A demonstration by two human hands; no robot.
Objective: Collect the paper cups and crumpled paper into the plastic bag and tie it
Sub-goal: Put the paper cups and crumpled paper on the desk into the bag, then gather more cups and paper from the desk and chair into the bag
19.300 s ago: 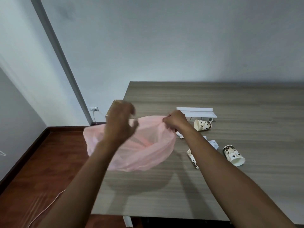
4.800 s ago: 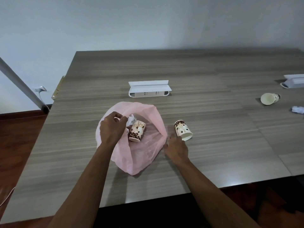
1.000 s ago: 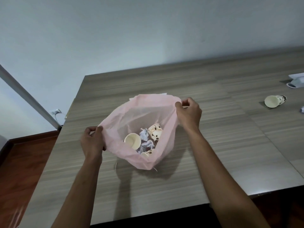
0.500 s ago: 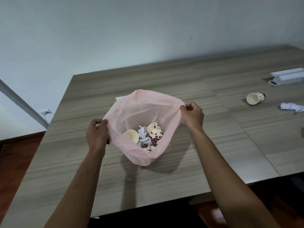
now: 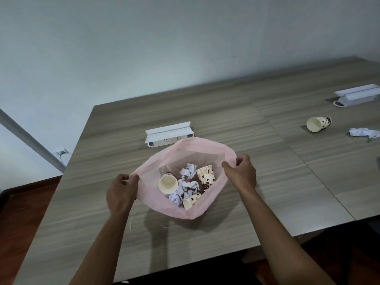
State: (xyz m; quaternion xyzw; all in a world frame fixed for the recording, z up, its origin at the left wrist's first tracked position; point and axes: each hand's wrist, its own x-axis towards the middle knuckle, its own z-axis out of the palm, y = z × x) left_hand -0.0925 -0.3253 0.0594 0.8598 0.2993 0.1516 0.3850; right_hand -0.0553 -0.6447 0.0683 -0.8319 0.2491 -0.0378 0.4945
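Pink plastic bag (image 5: 181,210), thin and translucent, sits open near the front of the table (image 5: 226,124). Our left hand (image 5: 121,192) and right hand (image 5: 242,173) each pinch its rim. Inside: three paper cups (image 5: 167,183), crumpled paper (image 5: 188,171). Another cup (image 5: 317,124) and paper wad (image 5: 364,133) lie well apart, far right. Table is grey wood-grain laminate; two white socket boxes (image 5: 169,134); plain pale wall (image 5: 164,48); reddish floor (image 5: 22,206).

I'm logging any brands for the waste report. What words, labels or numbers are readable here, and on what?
None can be read.
Paper cups in the pink bag: brown dot pattern only, no lettering.
Cup lying on the table: same dots.
White socket box: markings too small to read.
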